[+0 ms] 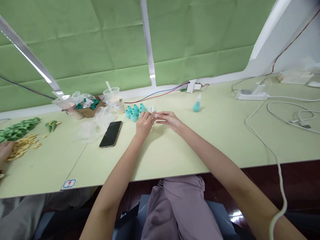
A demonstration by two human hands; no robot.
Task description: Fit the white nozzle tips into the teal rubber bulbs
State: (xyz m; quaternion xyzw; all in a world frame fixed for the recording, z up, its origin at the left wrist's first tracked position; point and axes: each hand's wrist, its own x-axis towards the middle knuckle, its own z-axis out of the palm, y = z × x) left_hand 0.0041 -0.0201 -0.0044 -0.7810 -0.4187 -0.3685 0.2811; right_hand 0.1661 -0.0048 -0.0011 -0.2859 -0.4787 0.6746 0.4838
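Note:
My left hand (143, 125) and my right hand (170, 120) meet over the table, fingertips pinched on a small white translucent piece (156, 115). Fingers cover most of it, so its full shape is hidden. Just behind my fingers lie several whitish translucent pieces (151, 109), partly hidden. Beside my left hand stands a cluster of teal rubber bulbs (133, 113) with open necks. Farther right, by itself, a teal bulb with a clear pointed tip (196, 106) stands upright.
A black phone (110, 134) and crumpled clear plastic (93, 125) lie left. Behind are a plastic cup (115, 99) and a cardboard box (92, 111). At far left, a co-worker's hand (5, 150) touches yellow pieces (23, 146). A power strip (252, 96) and white cable (272, 151) are right.

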